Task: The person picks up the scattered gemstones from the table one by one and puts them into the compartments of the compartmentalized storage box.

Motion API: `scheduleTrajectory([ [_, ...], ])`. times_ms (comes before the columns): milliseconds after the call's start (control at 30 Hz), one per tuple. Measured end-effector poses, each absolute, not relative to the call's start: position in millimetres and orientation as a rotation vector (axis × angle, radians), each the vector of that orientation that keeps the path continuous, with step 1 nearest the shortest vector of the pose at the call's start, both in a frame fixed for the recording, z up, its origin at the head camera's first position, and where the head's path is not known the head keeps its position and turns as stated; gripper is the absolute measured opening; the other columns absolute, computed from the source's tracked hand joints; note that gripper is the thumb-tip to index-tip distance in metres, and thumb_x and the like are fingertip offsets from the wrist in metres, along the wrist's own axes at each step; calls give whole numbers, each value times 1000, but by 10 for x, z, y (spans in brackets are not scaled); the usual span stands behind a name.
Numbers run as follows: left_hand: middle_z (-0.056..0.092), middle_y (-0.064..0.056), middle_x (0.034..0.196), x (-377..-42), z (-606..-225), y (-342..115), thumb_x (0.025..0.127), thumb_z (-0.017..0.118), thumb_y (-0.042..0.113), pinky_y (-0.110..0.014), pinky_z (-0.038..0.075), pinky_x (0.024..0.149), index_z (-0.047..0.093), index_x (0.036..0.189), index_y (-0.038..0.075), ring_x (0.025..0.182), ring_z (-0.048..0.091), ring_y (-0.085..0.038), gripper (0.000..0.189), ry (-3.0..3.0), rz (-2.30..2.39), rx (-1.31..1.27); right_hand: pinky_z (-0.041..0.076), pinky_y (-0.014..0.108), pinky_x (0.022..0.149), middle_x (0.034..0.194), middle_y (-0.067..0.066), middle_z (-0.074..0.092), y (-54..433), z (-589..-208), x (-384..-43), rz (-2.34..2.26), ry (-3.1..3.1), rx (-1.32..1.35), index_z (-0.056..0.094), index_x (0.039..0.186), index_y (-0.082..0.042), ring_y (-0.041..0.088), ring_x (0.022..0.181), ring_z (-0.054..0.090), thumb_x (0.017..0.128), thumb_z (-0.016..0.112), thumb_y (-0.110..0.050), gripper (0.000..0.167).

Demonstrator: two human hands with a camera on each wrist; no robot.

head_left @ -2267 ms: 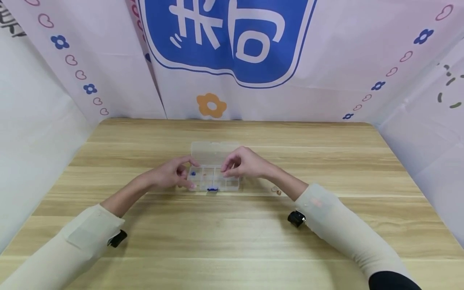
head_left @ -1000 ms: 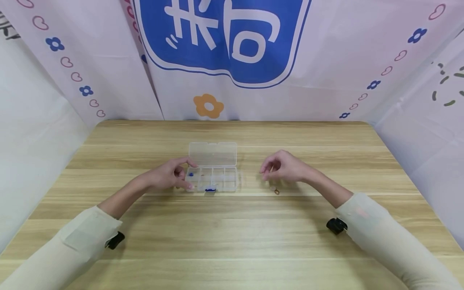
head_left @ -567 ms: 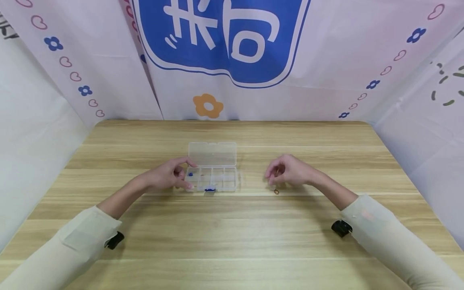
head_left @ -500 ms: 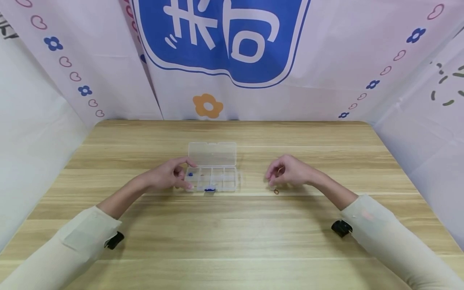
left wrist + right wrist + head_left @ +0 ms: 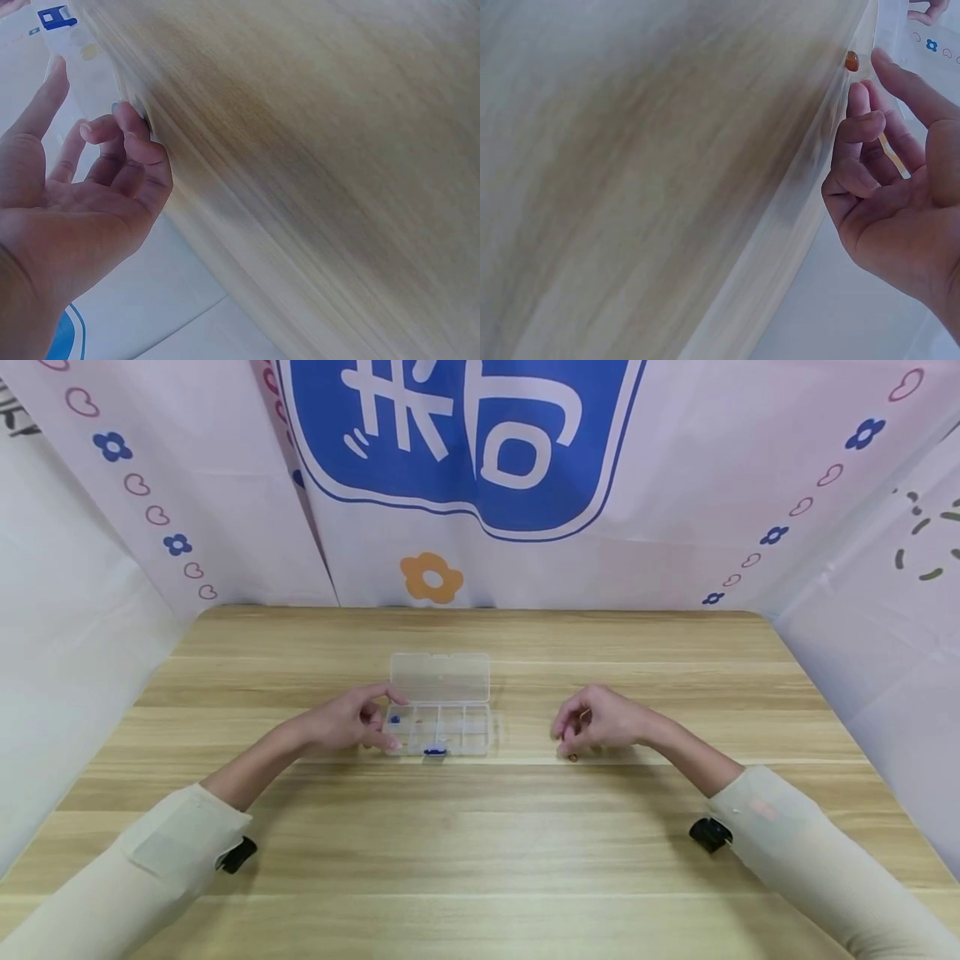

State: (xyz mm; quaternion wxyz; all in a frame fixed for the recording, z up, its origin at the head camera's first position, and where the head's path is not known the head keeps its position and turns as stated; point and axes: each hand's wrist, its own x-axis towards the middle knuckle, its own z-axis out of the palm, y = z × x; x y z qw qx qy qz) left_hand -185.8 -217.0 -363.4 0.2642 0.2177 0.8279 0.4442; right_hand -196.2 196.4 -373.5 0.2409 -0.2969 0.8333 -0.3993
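Observation:
A clear plastic compartment box (image 5: 476,739) lies on the table with its lid (image 5: 440,678) folded back. My left hand (image 5: 348,718) spans its left end, index finger along the back edge and thumb at the front edge. In the box's back-left compartment sits something small and blue (image 5: 395,719); a tiny orange piece (image 5: 419,722) lies in the compartment beside it. To the right, my right hand (image 5: 600,720) reaches down to the table, fingers bent. Right at its thumb is a small amber bead (image 5: 852,61). I cannot tell whether the fingertips pinch anything.
A blue latch (image 5: 435,751) marks the box's front edge. The wooden table (image 5: 480,852) is enclosed by white printed cloth (image 5: 720,510) at the back and sides. A black wrist camera (image 5: 709,835) hangs below the right sleeve, another (image 5: 237,856) below the left.
My right hand has left the box and come down by the small pieces to the right. A clear piece seen beside the amber bead is now hidden at its fingertips. My left hand stays put.

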Motion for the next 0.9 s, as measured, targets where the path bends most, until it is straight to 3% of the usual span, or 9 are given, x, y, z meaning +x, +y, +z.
scheduleTrajectory([
  [333,49,-3,72,-1867,-3640,-2168,91,78,4,-24,38,57,45,140,-8,61,41,-10,61,2232,1210,602,52,25,70,86,5,72,1979,-3764,-1966,-1073,2295,-871,75,88,0,16,79,60,87,80,1,5],
  [567,48,-3,72,-1868,-3642,-2170,90,79,4,-24,38,58,45,141,-8,61,40,-10,62,2232,1209,604,54,29,80,92,5,73,1996,-3738,-1968,-1030,2339,-843,77,93,-4,17,85,62,91,76,0,5],
  [900,48,-3,72,-1871,-3647,-2165,90,79,5,-24,38,58,46,140,-8,61,40,-10,62,2241,1204,611,56,30,87,104,13,76,1995,-3731,-1989,-1087,2360,-814,77,106,4,22,95,69,96,72,-1,12],
])
